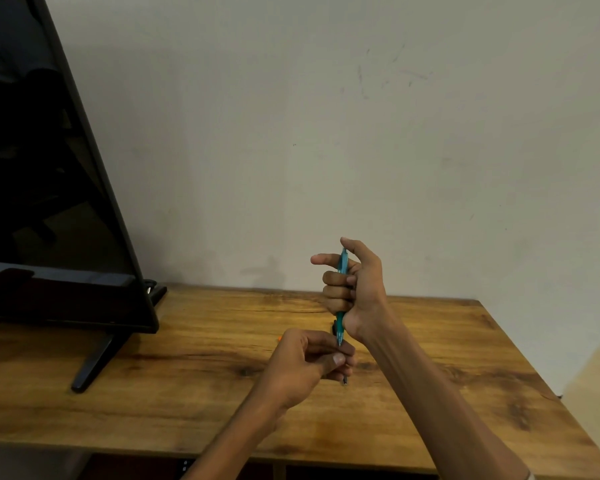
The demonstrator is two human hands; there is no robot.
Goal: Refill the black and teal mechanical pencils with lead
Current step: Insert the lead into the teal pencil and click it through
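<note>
Wooden table [187, 393] is sitting against a plain wall. Above it the right hand [355, 289] is gripping one teal mechanical pencil [342, 268] upright in a fist, thumb on top. The left hand [305, 362] is pinching near its lower tip; a dark piece behind is hard to make out. One black monitor [49, 202] is standing left, partly cropped.

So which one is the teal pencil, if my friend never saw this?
Start at the wooden table with the big black screen on its left side. Above the table's middle, the right hand is closed in a fist around the teal pencil, held upright with its tip down at the left hand. It is the only bright blue-green thing there.
</note>
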